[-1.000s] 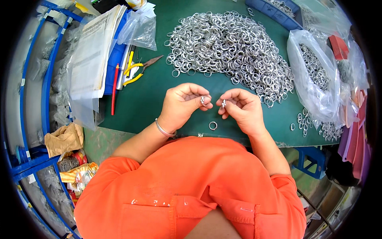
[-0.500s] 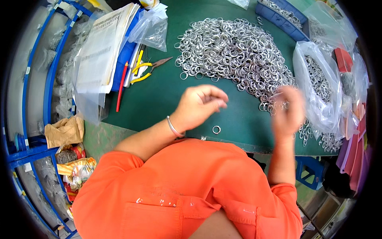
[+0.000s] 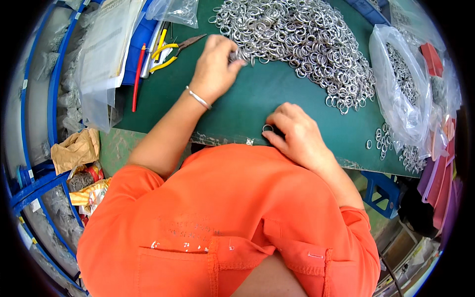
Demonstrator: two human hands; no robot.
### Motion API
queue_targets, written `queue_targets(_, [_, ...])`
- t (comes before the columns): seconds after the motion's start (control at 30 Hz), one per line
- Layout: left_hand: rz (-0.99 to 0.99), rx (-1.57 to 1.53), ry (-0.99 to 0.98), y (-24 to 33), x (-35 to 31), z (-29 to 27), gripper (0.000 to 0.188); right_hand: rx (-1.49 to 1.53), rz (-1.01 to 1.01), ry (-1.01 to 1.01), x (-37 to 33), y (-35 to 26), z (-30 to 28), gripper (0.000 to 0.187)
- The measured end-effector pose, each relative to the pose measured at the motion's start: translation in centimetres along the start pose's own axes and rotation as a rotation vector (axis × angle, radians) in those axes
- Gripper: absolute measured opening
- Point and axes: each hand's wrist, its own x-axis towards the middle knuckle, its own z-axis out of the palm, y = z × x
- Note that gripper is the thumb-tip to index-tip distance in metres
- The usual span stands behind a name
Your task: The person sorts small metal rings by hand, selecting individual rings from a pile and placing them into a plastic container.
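A big heap of silver metal rings is spread over the green table. At its left edge is my left hand, with a bracelet on the wrist. Its fingers and thumb curl around a few rings, partly hidden by the hand. Close to the table's front edge, my right hand has its thumb and forefinger closed on a single ring. That ring stands out at the fingertips, over the green surface.
Yellow-handled pliers, a red pencil and papers lie at left. To the right are a clear plastic bag of rings, small loose ring piles and a blue bin. A blue stool stands below.
My left hand has reached forward and left to the heap's edge and closed on rings. My right hand has come from the heap's right side to the lone ring and gripped it.
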Motion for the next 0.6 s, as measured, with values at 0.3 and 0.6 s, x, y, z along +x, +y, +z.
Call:
queue_targets(0.3, [0.001, -0.417, -0.183, 4.1, -1.9, 1.4, 0.020, -0.271, 0.364, 0.415, -5.6, 5.8, -5.9, 0.008])
queue_targets(0.6, [-0.129, -0.452, -0.171, 4.6, -3.5, -0.2, 0.013, -0.177, 0.175, 0.453, -2.4, 4.6, -4.5, 0.020])
